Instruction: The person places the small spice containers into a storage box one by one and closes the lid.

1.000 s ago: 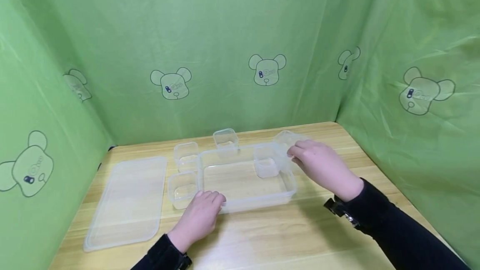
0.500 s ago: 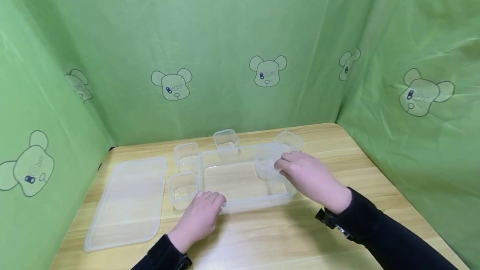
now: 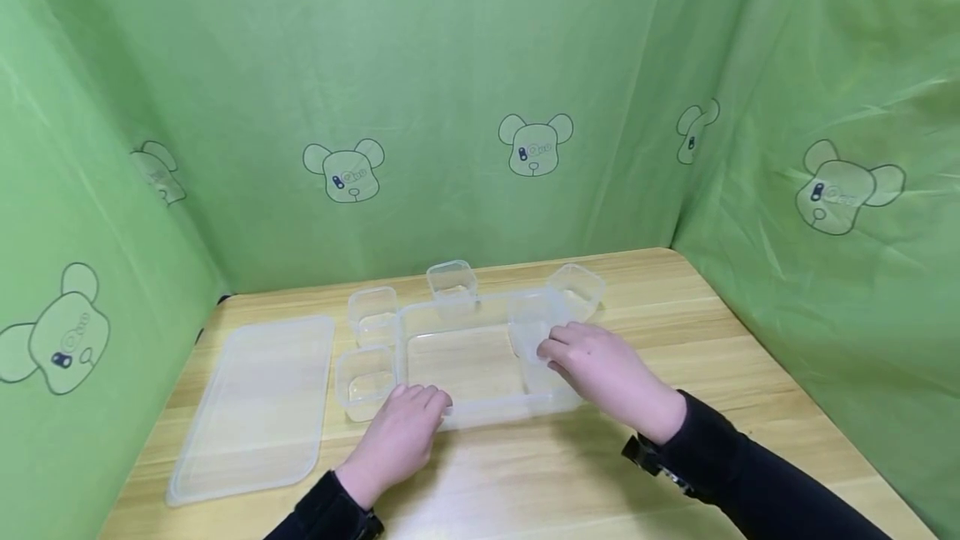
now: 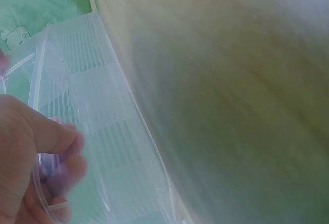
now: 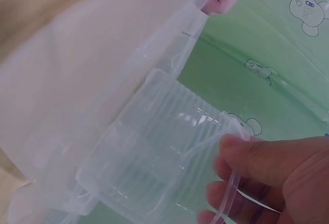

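A large clear plastic box (image 3: 495, 413) stands in the middle of the table. My left hand (image 3: 397, 436) grips its front rim near the left corner; the left wrist view shows the thumb and fingers on either side of that rim. With my right hand (image 3: 603, 369) I pinch the rim of a small clear container (image 5: 154, 142), thumb on one side and fingers on the other. This container is at the box's front right, partly hidden by the hand in the head view. Another small container (image 3: 525, 311) sits inside the box at the back right.
Two small clear containers, one at the back left (image 3: 373, 307) and one at the front left (image 3: 363, 382), stand left of the box. More stand behind it, in the middle (image 3: 452, 277) and right (image 3: 581, 286). A flat translucent lid (image 3: 255, 407) lies at left. Green curtains (image 3: 450, 90) surround the table.
My right hand has moved left and toward me with the small container, from beyond the box's right side to its front right corner. The left hand has stayed on the rim.
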